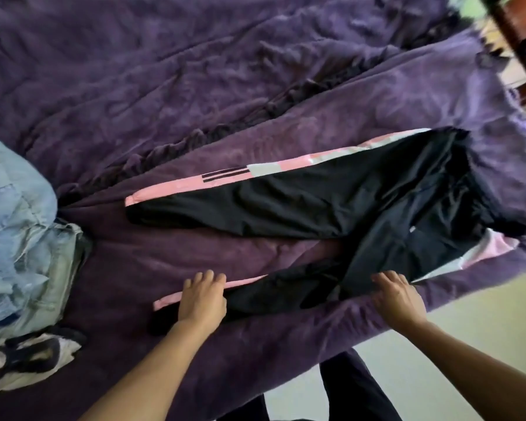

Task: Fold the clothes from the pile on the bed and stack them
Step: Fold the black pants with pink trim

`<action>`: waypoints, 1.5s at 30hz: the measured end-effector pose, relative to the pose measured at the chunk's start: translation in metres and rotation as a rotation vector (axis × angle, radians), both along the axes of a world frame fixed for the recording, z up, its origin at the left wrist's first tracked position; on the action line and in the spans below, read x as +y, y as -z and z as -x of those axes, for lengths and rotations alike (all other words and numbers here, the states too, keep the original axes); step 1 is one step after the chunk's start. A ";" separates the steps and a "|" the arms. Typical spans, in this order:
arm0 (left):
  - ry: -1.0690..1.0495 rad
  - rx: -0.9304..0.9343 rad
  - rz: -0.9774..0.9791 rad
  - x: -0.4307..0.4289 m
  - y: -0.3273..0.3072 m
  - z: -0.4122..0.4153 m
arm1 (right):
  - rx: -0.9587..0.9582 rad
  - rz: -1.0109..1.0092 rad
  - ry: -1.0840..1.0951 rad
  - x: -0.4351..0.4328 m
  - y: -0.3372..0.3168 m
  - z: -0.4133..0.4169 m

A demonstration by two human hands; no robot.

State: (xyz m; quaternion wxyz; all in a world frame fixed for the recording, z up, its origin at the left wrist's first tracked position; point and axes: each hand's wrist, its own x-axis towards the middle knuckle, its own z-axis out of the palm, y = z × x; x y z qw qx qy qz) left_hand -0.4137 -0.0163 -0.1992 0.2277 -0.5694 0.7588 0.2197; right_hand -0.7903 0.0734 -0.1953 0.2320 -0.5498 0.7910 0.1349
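Black track trousers (310, 205) with pink and white side stripes lie spread on the purple bedspread (164, 86), legs pointing left, waist at the right. My left hand (202, 296) grips the near leg by its lower part, fingers curled over the pink stripe. My right hand (397, 297) grips the same leg near the thigh, fingers curled into the black cloth. The far leg lies flat and straight. A pile of clothes (19, 232), mostly pale blue denim, sits at the left edge.
A black and white garment (28, 360) lies at the lower left below the denim. The bed's near edge runs diagonally at the lower right, with pale floor (438, 344) beyond. Dark wooden furniture (523, 31) stands at the top right.
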 end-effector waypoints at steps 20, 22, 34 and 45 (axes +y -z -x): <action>-0.035 -0.087 0.203 0.038 0.066 0.335 | -0.252 0.305 -0.130 -0.118 0.038 0.264; -0.125 -0.083 0.242 0.013 0.065 0.326 | -0.213 0.345 -0.179 -0.131 0.038 0.266; -0.079 -0.016 -0.162 0.124 0.034 0.278 | 0.003 -0.268 -0.609 0.002 0.030 0.269; -0.426 -0.163 0.179 0.113 0.000 0.101 | -0.262 0.053 -0.703 -0.058 0.009 0.061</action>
